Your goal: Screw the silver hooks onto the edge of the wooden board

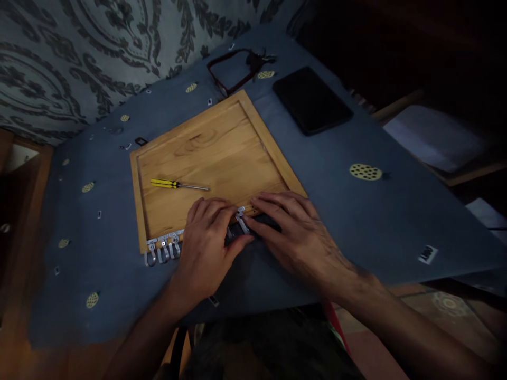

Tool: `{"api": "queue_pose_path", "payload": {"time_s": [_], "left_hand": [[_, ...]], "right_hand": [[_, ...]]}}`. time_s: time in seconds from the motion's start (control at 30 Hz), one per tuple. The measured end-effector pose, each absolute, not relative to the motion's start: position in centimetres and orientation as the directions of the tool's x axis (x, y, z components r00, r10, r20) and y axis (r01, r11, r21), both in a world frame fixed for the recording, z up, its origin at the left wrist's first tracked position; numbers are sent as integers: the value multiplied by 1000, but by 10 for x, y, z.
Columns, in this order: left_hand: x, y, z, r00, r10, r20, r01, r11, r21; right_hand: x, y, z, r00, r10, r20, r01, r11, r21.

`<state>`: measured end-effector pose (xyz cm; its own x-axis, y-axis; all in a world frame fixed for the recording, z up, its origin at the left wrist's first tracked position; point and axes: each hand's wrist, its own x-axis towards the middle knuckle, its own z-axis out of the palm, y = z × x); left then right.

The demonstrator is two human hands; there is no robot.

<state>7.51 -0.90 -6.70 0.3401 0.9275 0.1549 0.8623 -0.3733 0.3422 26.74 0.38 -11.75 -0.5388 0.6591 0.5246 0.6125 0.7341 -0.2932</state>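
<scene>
A wooden board with a raised frame (269, 145) lies on the table at a slant. Along its near edge, a small silver metal hook (242, 222) is set between the fingers of both hands. My left hand (208, 240) is curled over the edge, index finger and thumb at the hook's left. From the right, my right hand (295, 227) closes on the same hook with thumb and fingertips, its other fingers lying along the frame. Several similar hooks (163, 249) sit in a row at the near left corner. A yellow-and-black screwdriver (178, 184) rests on the board.
A black tablet-like slab (312, 99) lies right of the board. Behind the board is a dark strap loop (232, 74) with a bunch of small items. A blue cloth with pineapple prints (376, 221) covers the table. Patterned fabric (119, 31) rises behind it.
</scene>
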Motion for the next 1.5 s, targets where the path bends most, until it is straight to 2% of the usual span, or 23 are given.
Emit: {"api": "queue_pose_path", "payload": {"time_s": [0.2, 0.5, 1.0, 1.5], "left_hand": [[75, -9, -66, 346, 928, 141, 862, -374, 343], [75, -11, -69, 336, 928, 159, 868, -371, 331], [75, -10, -70, 337, 923, 187, 865, -382, 325], [73, -10, -71, 351, 922, 166, 862, -387, 326]], "right_hand": [[267, 4, -120, -535, 663, 524, 605, 733, -310], [268, 5, -114, -561, 647, 516, 614, 744, -265], [267, 4, -118, -543, 631, 555, 502, 773, -388], [268, 4, -109, -567, 639, 519, 514, 767, -383]]}}
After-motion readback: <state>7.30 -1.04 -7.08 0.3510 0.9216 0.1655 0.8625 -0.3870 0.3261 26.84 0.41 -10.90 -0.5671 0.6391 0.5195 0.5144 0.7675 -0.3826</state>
